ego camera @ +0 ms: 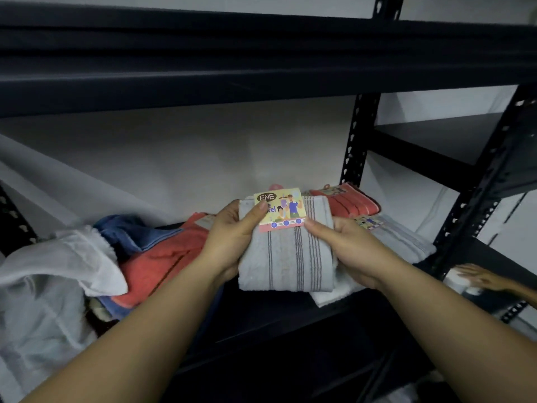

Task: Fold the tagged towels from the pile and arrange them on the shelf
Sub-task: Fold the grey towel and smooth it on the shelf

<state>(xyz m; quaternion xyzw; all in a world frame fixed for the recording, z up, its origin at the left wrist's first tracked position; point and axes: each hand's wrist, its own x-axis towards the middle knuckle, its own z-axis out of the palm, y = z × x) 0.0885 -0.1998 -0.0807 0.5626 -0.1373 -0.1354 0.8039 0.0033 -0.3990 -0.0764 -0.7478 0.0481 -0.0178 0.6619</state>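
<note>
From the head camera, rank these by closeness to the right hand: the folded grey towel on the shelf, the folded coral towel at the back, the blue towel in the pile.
From the right hand:
1. Folded grey towel, just right of it.
2. Folded coral towel, behind, at the back.
3. Blue towel, far left in the pile.

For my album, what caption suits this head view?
Both hands, left hand and right hand, hold a folded grey tagged towel over the shelf.

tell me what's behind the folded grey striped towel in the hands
Behind the folded grey striped towel lies a folded coral towel at the back of the dark metal shelf, with a folded grey tagged towel right of it. The coral towel's left part is covered.
</note>
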